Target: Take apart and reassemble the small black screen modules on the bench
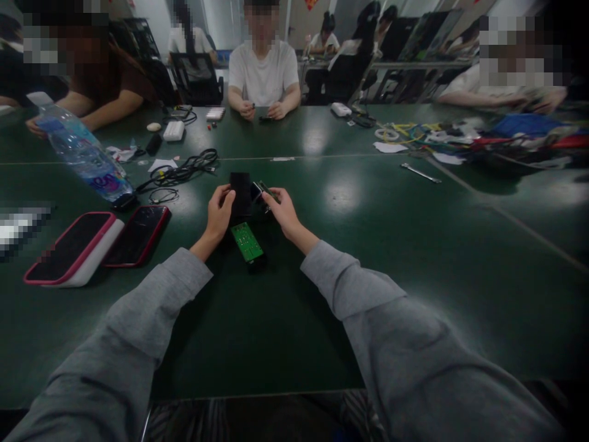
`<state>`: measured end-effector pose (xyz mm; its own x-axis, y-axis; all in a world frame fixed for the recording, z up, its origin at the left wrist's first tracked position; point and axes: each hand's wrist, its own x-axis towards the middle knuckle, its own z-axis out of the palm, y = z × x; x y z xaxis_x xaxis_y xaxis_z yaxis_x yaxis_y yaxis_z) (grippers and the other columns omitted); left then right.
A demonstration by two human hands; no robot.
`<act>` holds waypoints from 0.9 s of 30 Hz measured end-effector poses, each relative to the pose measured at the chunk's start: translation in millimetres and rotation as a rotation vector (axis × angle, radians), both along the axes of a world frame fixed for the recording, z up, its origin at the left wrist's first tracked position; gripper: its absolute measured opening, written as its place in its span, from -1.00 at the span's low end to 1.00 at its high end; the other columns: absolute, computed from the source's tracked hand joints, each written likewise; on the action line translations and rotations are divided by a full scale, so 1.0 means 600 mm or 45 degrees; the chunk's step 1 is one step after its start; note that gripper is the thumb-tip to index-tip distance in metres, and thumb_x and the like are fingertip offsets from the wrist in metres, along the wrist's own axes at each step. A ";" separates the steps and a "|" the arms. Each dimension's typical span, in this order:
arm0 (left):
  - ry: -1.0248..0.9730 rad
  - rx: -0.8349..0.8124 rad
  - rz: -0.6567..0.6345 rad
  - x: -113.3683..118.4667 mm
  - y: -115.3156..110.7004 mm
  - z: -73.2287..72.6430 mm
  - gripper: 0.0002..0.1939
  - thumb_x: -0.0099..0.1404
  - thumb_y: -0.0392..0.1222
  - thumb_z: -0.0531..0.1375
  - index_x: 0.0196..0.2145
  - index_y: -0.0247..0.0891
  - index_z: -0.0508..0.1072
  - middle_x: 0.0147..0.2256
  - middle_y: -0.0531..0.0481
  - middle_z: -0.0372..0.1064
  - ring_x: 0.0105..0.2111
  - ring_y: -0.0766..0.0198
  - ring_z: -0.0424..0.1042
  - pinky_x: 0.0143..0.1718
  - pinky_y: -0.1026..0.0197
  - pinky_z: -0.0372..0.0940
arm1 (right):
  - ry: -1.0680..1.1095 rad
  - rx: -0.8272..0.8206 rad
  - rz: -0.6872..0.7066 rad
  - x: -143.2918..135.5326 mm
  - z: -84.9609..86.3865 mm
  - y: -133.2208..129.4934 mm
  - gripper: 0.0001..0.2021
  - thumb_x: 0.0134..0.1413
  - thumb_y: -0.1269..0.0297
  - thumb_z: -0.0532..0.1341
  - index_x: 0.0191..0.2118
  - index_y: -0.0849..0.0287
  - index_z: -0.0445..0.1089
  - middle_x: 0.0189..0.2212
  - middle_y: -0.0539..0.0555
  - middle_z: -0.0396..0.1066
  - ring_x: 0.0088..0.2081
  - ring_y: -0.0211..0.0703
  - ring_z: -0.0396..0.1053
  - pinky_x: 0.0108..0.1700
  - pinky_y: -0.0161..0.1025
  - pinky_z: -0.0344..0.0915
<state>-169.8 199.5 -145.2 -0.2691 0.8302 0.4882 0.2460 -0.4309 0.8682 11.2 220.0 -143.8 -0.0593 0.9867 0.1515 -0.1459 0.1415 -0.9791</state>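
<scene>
Left hand [219, 212] is pinching a flat black case [240, 191] by its left edge. Right hand [284, 212] is pinching a small electronic part [267, 189], type unclear, beside it. Green circuit board [247, 242] is lying on the tabletop [437, 245], just nearer than the case; red-edged phone [138, 236] is resting farther left.

Head feed: I log the left hand [219, 212] gripping a flat, black, rectangular case [240, 195]. The right hand [284, 212] pinches a small electronic part with a shiny face [256, 191] just beside it; I cannot tell whether the two touch. A green, rectangular circuit board [247, 242] lies between the forearms on the glossy dark green table [414, 276]. Left: a red-edged, dark-screened phone [140, 233] and a clear plastic bottle [85, 150]. Right, well apart from the hands: a silver metal spanner [421, 173].
</scene>
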 end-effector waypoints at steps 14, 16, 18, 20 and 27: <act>0.006 0.015 0.051 -0.002 0.005 -0.002 -0.70 0.31 0.12 0.17 -0.20 -0.16 0.45 -0.25 -0.03 0.48 -0.20 0.19 0.47 -0.12 0.12 0.39 | -0.030 -0.019 -0.030 0.009 -0.017 0.015 -0.63 0.04 -0.02 0.32 -0.11 0.03 0.30 -0.30 -0.02 0.36 -0.26 -0.17 0.36 -0.17 -0.21 0.29; 0.011 0.014 0.046 -0.002 0.005 -0.002 -0.69 0.31 0.13 0.17 -0.19 -0.16 0.45 -0.24 -0.03 0.48 -0.19 0.18 0.47 -0.11 0.11 0.39 | -0.039 -0.034 -0.073 0.009 -0.017 0.018 -0.65 0.04 0.01 0.32 -0.12 0.04 0.30 -0.28 -0.01 0.36 -0.23 -0.16 0.36 -0.13 -0.19 0.28; 0.019 0.018 0.049 -0.002 0.005 -0.002 -0.67 0.31 0.14 0.17 -0.18 -0.16 0.45 -0.23 -0.04 0.48 -0.18 0.17 0.46 -0.09 0.10 0.38 | -0.068 -0.038 -0.083 0.009 -0.014 0.016 -0.67 0.07 0.04 0.29 -0.11 0.05 0.29 -0.28 0.00 0.36 -0.24 -0.15 0.36 -0.11 -0.17 0.28; 0.024 0.020 0.057 -0.001 0.005 -0.001 -0.65 0.31 0.15 0.18 -0.18 -0.17 0.45 -0.22 -0.05 0.47 -0.16 0.17 0.46 -0.08 0.10 0.38 | -0.098 -0.034 -0.078 0.009 -0.009 0.013 -0.70 0.10 0.07 0.26 -0.10 0.05 0.28 -0.28 0.01 0.37 -0.24 -0.14 0.36 -0.11 -0.16 0.28; -0.016 -0.029 0.003 -0.003 0.008 -0.004 -0.66 0.29 0.14 0.20 -0.18 -0.17 0.44 -0.24 -0.04 0.47 -0.20 0.18 0.47 -0.10 0.12 0.39 | -0.100 -0.004 -0.108 0.009 -0.006 0.011 -0.79 0.13 0.15 0.23 -0.14 0.05 0.30 -0.28 0.01 0.36 -0.20 -0.13 0.36 -0.04 -0.14 0.27</act>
<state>-171.6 204.2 -147.9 -0.2769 0.8406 0.4655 0.2356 -0.4102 0.8810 16.4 226.6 -147.4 0.0126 0.9892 0.1463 -0.0564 0.1468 -0.9876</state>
